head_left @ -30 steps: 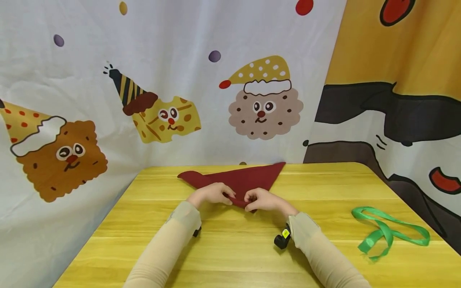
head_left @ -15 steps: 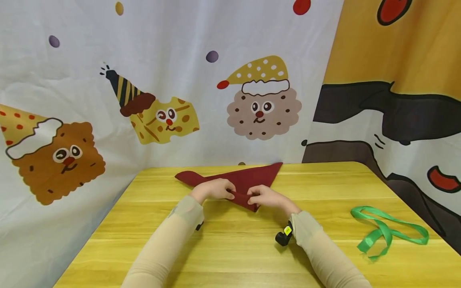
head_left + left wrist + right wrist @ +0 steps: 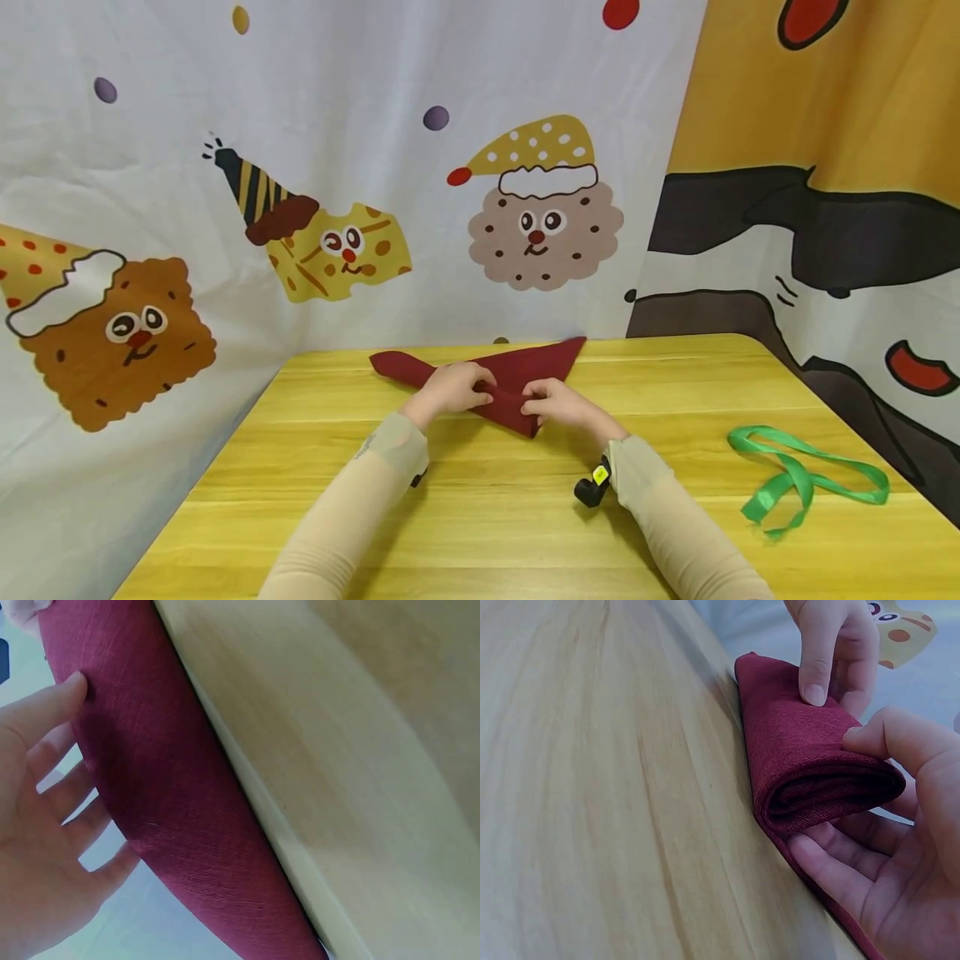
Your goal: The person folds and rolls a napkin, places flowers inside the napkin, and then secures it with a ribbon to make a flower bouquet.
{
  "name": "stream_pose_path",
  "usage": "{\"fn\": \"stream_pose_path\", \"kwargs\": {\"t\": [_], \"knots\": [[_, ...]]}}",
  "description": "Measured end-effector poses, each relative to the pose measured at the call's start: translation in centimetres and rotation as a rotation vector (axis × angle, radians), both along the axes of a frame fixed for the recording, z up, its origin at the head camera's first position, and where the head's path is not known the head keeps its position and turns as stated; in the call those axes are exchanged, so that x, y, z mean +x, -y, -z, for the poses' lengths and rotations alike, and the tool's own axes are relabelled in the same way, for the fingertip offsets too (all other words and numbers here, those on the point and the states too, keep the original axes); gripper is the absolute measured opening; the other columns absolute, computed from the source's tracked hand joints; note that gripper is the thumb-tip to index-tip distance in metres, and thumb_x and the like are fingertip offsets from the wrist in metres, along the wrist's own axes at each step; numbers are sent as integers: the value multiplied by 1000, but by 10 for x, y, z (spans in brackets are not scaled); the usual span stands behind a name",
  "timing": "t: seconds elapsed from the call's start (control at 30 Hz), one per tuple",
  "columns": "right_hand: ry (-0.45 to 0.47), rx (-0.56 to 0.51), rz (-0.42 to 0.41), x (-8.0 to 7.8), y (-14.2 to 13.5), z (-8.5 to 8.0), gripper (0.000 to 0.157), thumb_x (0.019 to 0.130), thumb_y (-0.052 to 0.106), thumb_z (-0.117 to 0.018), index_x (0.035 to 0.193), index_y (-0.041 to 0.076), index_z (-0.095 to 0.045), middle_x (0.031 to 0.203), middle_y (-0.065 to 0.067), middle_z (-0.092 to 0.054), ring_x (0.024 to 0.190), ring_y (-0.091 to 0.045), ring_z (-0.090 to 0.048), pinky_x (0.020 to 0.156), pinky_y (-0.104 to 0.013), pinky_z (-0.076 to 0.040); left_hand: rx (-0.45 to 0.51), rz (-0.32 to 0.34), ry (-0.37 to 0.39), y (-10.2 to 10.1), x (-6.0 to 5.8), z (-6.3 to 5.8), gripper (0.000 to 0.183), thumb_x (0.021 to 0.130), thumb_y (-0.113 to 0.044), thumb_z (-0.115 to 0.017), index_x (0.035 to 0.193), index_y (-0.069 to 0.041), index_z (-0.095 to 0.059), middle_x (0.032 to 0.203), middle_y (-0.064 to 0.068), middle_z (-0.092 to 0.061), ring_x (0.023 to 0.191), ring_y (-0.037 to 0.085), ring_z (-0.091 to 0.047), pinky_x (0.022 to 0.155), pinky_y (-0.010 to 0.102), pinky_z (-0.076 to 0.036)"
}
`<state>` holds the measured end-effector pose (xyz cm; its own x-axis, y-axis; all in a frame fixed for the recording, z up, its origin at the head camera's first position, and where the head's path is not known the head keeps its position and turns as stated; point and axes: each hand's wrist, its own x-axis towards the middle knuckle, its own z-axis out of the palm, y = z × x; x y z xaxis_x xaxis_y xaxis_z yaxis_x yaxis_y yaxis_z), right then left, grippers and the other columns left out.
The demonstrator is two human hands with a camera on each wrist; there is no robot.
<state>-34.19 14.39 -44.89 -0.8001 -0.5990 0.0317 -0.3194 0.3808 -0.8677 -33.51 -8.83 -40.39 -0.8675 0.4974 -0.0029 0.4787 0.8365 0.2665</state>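
Observation:
A dark red cloth napkin [image 3: 513, 412] lies near the far side of the table, one pointed corner spreading back to the right and a narrower end to the left. Its near part is rolled into a flat band, whose layered end shows in the right wrist view. My left hand [image 3: 453, 387] pinches the band, thumb on its near face and fingers behind it. At the band's right end my right hand [image 3: 562, 404] grips the roll [image 3: 795, 739], thumb on top and fingers underneath. In the left wrist view the napkin [image 3: 172, 772] stretches past my left thumb.
A loose green ribbon [image 3: 802, 479] lies at the table's right side. Behind the wooden table [image 3: 480, 533] hangs a white curtain [image 3: 360, 75] with cartoon prints. A small black camera [image 3: 592, 487] sits at my right wrist.
Both hands have moved slightly away from me, turning the napkin's near edge over into a broader folded band. The head view has shifted a little. The ribbon lies where it was.

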Motion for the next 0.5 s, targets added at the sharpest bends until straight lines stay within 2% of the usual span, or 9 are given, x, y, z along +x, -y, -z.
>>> {"fn": "stream_pose_path", "kwargs": {"t": [0.1, 0.23, 0.5], "knots": [[-30, 2, 21, -2, -2, 2, 10, 91, 9, -60, 88, 0, -61, 79, -3, -60, 68, -26, -58, 66, -35, -52, 11, 8, -53, -1, 1, 2, 29, 94, -25, -66, 122, -19, -67, 121, -2, -63, 112, 21, -56, 99, 51, -36], [-58, 9, 42, -5, -4, 4, 10, 90, 9, -61, 87, -1, -61, 76, -3, -58, 66, -24, -56, 66, -34, -49, 12, 17, -91, -1, 3, 4, 33, 94, -23, -65, 127, -19, -65, 128, -1, -60, 120, 22, -52, 103, 54, -33], [-64, 37, 76, -7, -8, 4, 12, 90, 12, -62, 85, 2, -59, 68, 0, -52, 64, -21, -52, 64, -30, -44, -34, 45, -89, -1, 6, 5, 43, 95, -27, -64, 137, -25, -57, 139, 0, -52, 129, 23, -45, 105, 53, -32]]}}
